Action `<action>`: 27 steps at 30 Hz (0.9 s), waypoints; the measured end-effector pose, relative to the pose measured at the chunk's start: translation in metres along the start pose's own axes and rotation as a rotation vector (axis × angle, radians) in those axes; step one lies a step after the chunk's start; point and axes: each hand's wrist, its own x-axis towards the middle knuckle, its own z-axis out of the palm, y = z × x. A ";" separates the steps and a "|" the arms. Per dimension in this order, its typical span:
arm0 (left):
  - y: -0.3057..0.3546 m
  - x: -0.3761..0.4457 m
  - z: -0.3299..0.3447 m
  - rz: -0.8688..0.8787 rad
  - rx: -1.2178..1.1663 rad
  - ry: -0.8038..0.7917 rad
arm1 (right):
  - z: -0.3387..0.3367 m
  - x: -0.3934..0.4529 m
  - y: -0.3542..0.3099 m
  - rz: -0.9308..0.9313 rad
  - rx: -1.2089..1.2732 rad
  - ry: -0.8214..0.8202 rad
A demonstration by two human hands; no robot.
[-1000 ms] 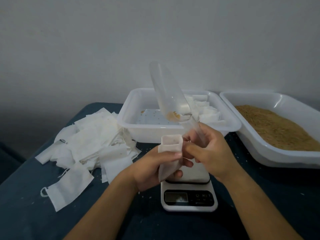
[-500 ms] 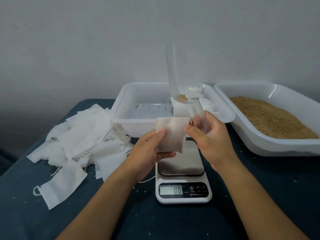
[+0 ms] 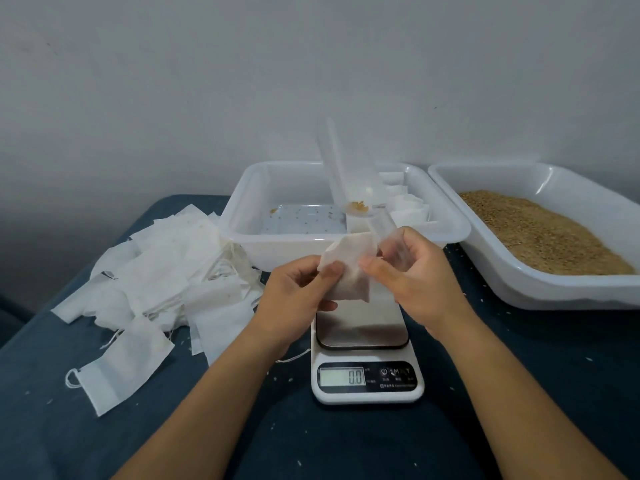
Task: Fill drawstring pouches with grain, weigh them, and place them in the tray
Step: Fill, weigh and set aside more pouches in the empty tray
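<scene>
My left hand (image 3: 298,292) pinches a white drawstring pouch (image 3: 349,271) held above the scale's steel plate. My right hand (image 3: 415,282) grips the handle of a clear plastic scoop (image 3: 341,174) that stands nearly upright with a few grains at its bottom, and its thumb and forefinger also pinch the pouch's right edge. The white kitchen scale (image 3: 367,372) below reads 0.0 and has nothing on it. A white tray (image 3: 242,216) behind holds filled pouches (image 3: 405,206) at its right side. A second white tray (image 3: 491,258) on the right holds brown grain (image 3: 540,233).
A heap of empty white pouches (image 3: 162,282) lies on the dark blue tabletop at the left, one with its drawstring loop (image 3: 71,379) near the front. Loose grains dot the tabletop. A grey wall rises behind the trays.
The pouch has turned from upright with its mouth up to tilted and flatter between both hands. The scoop has swung from a leftward lean to nearly upright. The camera view has shifted slightly.
</scene>
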 end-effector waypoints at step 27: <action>-0.020 0.010 -0.008 0.068 0.571 0.122 | -0.021 -0.001 0.017 0.134 -0.456 0.025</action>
